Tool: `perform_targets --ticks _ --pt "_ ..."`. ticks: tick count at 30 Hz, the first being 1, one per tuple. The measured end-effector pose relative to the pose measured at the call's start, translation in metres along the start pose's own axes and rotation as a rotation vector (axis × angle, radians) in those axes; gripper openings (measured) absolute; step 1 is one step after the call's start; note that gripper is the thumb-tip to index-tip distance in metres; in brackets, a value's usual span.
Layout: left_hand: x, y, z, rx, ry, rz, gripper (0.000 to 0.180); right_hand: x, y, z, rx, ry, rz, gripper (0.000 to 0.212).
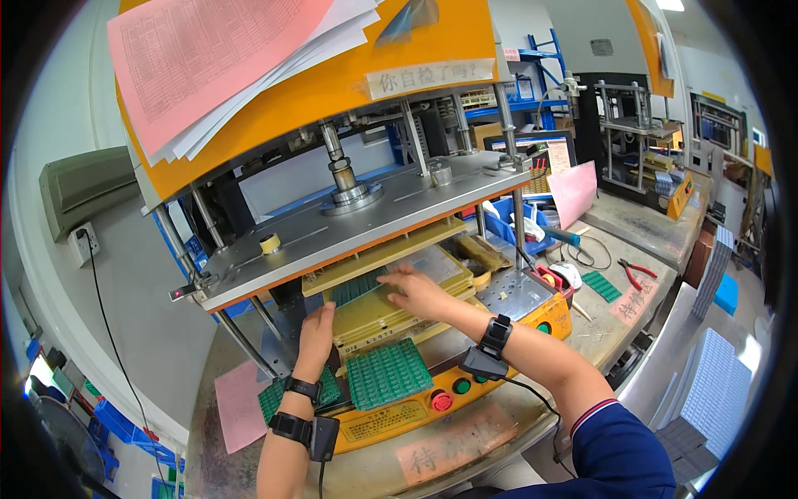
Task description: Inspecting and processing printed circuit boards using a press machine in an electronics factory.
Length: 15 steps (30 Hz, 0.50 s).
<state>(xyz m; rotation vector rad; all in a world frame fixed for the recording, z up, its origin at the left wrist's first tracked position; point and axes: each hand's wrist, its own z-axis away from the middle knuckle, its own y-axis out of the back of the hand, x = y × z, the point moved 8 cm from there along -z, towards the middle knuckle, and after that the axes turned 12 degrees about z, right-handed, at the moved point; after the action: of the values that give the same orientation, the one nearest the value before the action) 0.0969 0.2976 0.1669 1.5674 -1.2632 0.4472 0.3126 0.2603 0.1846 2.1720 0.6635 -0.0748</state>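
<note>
Under the press, a green circuit-board panel (357,287) lies on a yellow die fixture (399,316), partly covered by the upper plate. My right hand (416,293) reaches over the fixture, fingers spread and fingertips at the panel's right edge. At the fixture's left side is my left hand (315,334), its visible fingers stretched upward near the panel's lower left corner; some fingers are hidden. I see neither hand wrapped round anything. A second green panel (389,374) leans at the fixture's front. Another green panel (274,401) lies by my left wrist, partly behind it.
Above my hands hangs the steel press plate (357,212), between upright guide posts. A red button (441,401) sits on the orange front panel. To the right lie a small green panel (601,287), red-handled pliers (637,273) and a blue bin (519,224). Stacked grey panels (706,391) stand farther right.
</note>
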Motion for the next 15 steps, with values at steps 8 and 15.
perform_targets --ticks 8,15 --pt "0.111 -0.011 0.122 -0.109 -0.344 0.215 0.045 -0.003 0.112 0.086 0.418 0.089 -0.025 0.023" --pt "0.088 -0.025 0.236 -0.249 -0.4 -0.122 0.022 0.051 0.125 0.174 0.333 -0.093 0.03 0.029"
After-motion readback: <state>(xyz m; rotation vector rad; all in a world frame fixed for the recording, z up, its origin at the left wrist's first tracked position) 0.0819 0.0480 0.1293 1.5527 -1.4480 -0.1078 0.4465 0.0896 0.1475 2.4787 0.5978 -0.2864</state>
